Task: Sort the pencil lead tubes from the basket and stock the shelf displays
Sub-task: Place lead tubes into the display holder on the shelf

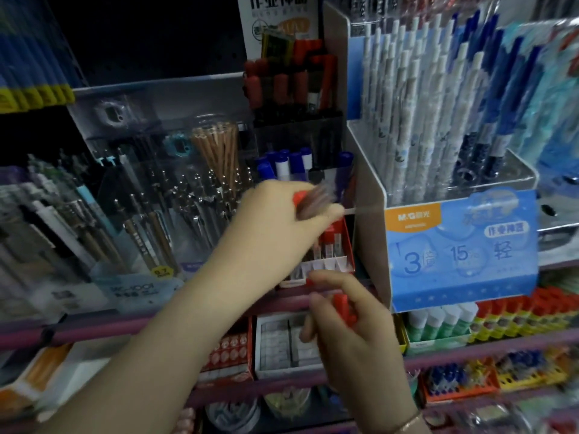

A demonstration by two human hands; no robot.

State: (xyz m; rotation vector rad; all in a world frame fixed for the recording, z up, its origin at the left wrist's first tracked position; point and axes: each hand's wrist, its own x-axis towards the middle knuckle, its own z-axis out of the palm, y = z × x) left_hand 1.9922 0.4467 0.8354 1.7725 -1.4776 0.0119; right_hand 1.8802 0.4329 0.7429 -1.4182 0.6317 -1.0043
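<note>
Left hand (282, 214): raised at the shelf, fingers curled round a small bundle of pencil lead tubes (313, 200), blurred with motion; red caps show at one end, clear bodies at the other.
Right hand (351, 321): lower and nearer the person, fingers bent round a few red-capped tubes (344, 308).
Display box (329, 261): red and white carton just below and beyond the left hand, between the two hands, holding upright tubes with red caps; white dividers along its front.
Step in hand: likely stocking, with the left hand's bundle poised over the carton.
Next move: probably lowering the bundle, cap end up, into a free slot, keeping the tubes aligned so none snag on the dividers.
Look of the tubes: slim, short, transparent with red tops; fine detail lost to blur.
Basket: not in view.
Surroundings: mechanical pencils (163, 208) left of the left hand; a blue pen display (460, 249) to its right; glue sticks (438, 321) right of the right hand.
</note>
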